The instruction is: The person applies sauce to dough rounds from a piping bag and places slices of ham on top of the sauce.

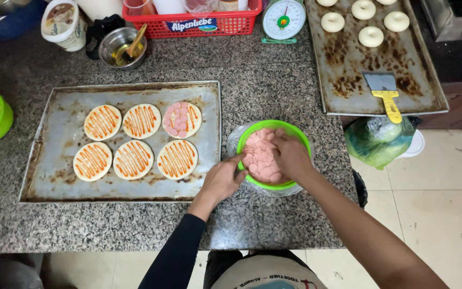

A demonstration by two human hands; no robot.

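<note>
hands meet at the green bowl (295, 134) of pink sausage slices (260, 155): left hand (223, 179) gripping its rim, right hand (291, 155) pinching slices.

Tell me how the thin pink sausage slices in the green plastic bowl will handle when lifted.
The pink sausage slices look thin and overlapping, so probably floppy and light. Their moist-looking surfaces suggest they may cling together and feel slippery. The right hand reaches into the green plastic bowl while the left hand grips its rim, perhaps against sliding.

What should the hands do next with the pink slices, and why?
Probably lift a few slices from the green bowl onto a bare round. Both hands, left and right, are at the bowl, and only one round has slices; five show just sauce.
</note>
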